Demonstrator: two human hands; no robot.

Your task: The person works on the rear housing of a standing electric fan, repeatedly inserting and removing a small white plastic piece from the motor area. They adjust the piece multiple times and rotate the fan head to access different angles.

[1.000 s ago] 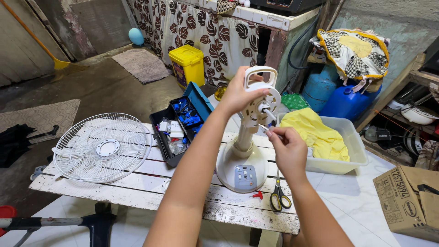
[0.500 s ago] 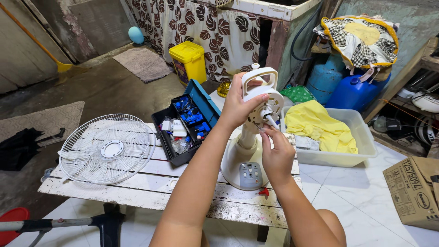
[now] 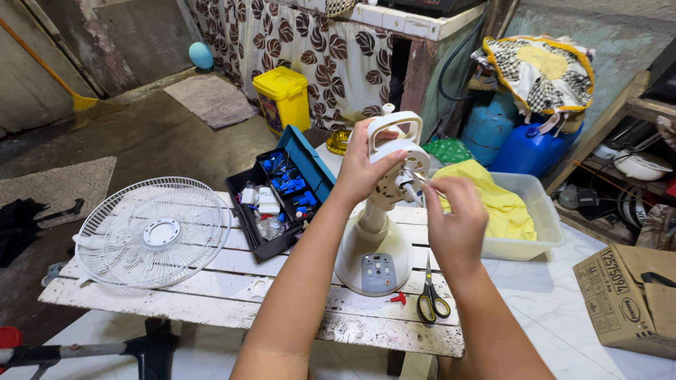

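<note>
A white desk fan body (image 3: 375,243) without its blades stands upright on a worn white wooden table (image 3: 211,302). My left hand (image 3: 362,165) grips the fan's motor head from the left side. My right hand (image 3: 456,214) is closed at the front of the motor, fingers pinched around the shaft area; what they pinch is hidden. A white wire fan grille (image 3: 151,232) lies flat on the table's left part. An open blue and black toolbox (image 3: 282,197) full of small parts sits behind the fan's base.
Yellow-handled scissors (image 3: 431,302) and a small red piece (image 3: 398,298) lie by the fan base. A clear tub with a yellow cloth (image 3: 503,204) is to the right. A cardboard box (image 3: 630,295), blue jugs (image 3: 524,144) and a yellow bin (image 3: 284,98) stand around.
The view has shifted slightly and come closer. My right hand has moved up from below the motor to its front. My left hand keeps its grip on the motor head.
</note>
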